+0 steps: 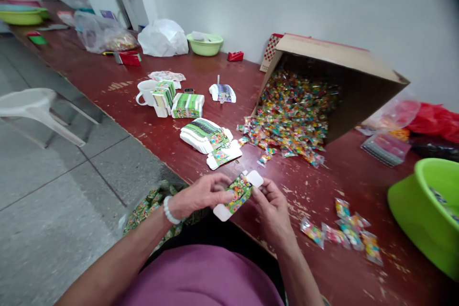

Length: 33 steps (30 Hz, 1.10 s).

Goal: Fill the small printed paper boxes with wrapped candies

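My left hand (201,196) and my right hand (272,215) pinch a flat printed card box blank (238,193) from both sides, just above the table's near edge. The blank is green and multicoloured with white end flaps. A white bead bracelet (170,210) circles my left wrist. Nearest my hands, a stack of similar flat blanks (204,136) lies ahead, and several wrapped candy packets (340,232) lie to the right of my right hand.
A tipped cardboard carton (340,69) spills a heap of wrapped candies (290,117) across the red wooden table (172,153). Folded boxes (187,106) and a white mug (147,93) stand ahead. A green basin (426,210) sits right; a white plastic stool (36,110) stands left.
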{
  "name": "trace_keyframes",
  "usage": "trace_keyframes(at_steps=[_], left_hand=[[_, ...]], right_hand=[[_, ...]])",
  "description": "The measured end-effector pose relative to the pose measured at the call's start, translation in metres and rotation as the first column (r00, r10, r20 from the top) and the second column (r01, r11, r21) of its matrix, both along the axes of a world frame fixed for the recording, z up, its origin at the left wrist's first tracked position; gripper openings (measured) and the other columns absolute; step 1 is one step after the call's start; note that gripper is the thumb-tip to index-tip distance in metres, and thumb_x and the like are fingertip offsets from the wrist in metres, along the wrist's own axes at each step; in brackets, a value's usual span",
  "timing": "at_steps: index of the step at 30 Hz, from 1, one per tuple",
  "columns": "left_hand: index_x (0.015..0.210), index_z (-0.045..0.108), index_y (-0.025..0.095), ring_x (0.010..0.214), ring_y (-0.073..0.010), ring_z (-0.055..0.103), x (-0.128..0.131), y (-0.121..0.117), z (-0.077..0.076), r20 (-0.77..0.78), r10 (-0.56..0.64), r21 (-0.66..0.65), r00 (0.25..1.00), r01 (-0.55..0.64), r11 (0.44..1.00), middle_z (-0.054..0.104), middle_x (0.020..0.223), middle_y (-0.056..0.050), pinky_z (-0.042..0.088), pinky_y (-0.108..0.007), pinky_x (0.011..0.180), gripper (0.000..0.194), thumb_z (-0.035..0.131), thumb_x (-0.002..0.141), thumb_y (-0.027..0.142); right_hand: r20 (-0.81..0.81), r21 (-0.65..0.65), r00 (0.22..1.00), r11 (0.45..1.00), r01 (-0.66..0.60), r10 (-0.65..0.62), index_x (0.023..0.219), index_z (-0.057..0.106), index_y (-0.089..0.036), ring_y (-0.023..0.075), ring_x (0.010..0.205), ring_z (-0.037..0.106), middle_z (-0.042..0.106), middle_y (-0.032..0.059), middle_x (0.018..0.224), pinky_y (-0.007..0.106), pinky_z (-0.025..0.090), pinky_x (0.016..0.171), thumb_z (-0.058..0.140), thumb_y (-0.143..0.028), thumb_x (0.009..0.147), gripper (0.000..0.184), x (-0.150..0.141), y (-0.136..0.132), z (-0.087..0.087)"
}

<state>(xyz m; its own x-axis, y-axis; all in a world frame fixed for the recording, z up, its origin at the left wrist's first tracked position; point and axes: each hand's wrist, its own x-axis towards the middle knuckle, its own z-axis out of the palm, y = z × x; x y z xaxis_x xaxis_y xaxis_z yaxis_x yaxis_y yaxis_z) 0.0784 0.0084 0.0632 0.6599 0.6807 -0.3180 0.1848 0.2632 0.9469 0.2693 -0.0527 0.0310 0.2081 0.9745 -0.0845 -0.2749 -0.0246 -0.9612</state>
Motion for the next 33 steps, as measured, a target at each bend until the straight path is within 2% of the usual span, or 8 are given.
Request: trace_keyframes(at_steps=[3,7,15,20,23,27,29,33], left_hand=[[0.096,0.070,0.012,0.077,-0.0220,0.069,0.004,0.002,-0.005,0.318,-0.272,-0.263,0.908,0.361,0.895,0.075,0.093,-0.012,0.051,-0.032,0.073,0.051,0.078,0.068,0.054],[0.102,0.072,0.012,0.072,-0.0276,0.073,0.016,-0.004,-0.020,0.557,-0.266,-0.397,0.786,0.534,0.746,0.077,0.087,-0.013,0.056,-0.039,0.073,0.062,0.087,0.056,0.050],[0.084,0.074,0.012,0.066,-0.0235,0.071,0.018,0.000,-0.017,0.458,-0.207,-0.352,0.865,0.390,0.851,0.076,0.080,-0.011,0.055,-0.033,0.067,0.054,0.089,0.055,0.055],[0.076,0.074,0.012,0.063,-0.0207,0.069,0.018,0.002,-0.012,0.398,-0.170,-0.319,0.902,0.310,0.896,0.074,0.074,-0.009,0.055,-0.031,0.066,0.046,0.088,0.057,0.051],[0.077,0.073,0.011,0.061,-0.0186,0.069,0.021,0.001,-0.009,0.305,-0.133,-0.291,0.943,0.225,0.930,0.073,0.071,-0.007,0.055,-0.029,0.065,0.038,0.086,0.065,0.044],[0.082,0.070,0.012,0.056,-0.0165,0.064,0.030,-0.003,-0.008,0.194,-0.020,-0.268,0.981,0.072,0.961,0.069,0.066,-0.004,0.055,-0.030,0.060,0.033,0.079,0.073,0.042],[0.077,0.067,0.011,0.055,-0.0152,0.061,0.034,-0.006,-0.009,0.165,0.015,-0.219,0.986,0.022,0.975,0.065,0.062,-0.002,0.053,-0.029,0.060,0.032,0.077,0.074,0.041],[0.080,0.067,0.013,0.068,-0.0150,0.060,0.034,-0.010,-0.007,-0.025,0.058,0.067,0.998,-0.057,0.996,0.066,0.072,-0.001,0.049,-0.026,0.066,0.023,0.072,0.077,0.035]], right_hand=[[-0.019,0.006,0.991,0.991,-0.133,0.133,0.102,0.067,-0.021,0.0158,0.078,0.064,0.071,0.0028,0.089,0.026,0.052,0.074,0.070,-0.039,0.087,0.024,-0.003,-0.005,0.013],[-0.061,0.022,0.972,0.974,-0.227,0.228,0.109,0.067,-0.023,0.0177,0.085,0.066,0.070,0.0044,0.096,0.030,0.053,0.080,0.067,-0.041,0.089,0.027,-0.006,-0.008,0.023],[-0.124,-0.002,0.949,0.956,-0.293,0.291,0.128,0.056,-0.029,0.0085,0.049,0.059,0.067,0.0059,0.107,0.023,0.050,0.045,0.067,-0.042,0.088,0.044,-0.006,-0.004,0.027],[0.019,0.015,0.987,0.987,-0.158,0.158,0.137,0.050,-0.032,0.0173,0.089,0.067,0.064,0.0069,0.117,0.029,0.057,0.076,0.070,-0.036,0.086,0.055,-0.010,-0.006,0.033],[0.010,-0.003,0.995,0.995,-0.097,0.097,0.145,0.038,-0.036,0.0150,0.083,0.066,0.057,0.0072,0.130,0.028,0.059,0.071,0.072,-0.035,0.085,0.069,-0.010,-0.007,0.036],[-0.102,-0.100,0.962,0.959,-0.263,0.253,0.124,0.058,-0.023,0.0100,0.047,0.055,0.066,0.0030,0.087,0.026,0.050,0.044,0.067,-0.043,0.088,0.042,-0.011,-0.007,0.029],[-0.091,-0.134,0.968,0.960,-0.246,0.235,0.104,0.065,-0.018,0.0104,0.042,0.052,0.057,-0.0028,0.062,0.024,0.046,0.042,0.064,-0.046,0.089,0.032,-0.011,-0.006,0.022],[0.165,-0.074,0.984,0.996,-0.050,0.062,0.085,0.070,-0.016,0.0130,0.059,0.058,0.064,0.0009,0.070,0.025,0.049,0.057,0.065,-0.043,0.088,0.028,-0.007,-0.003,0.012]])
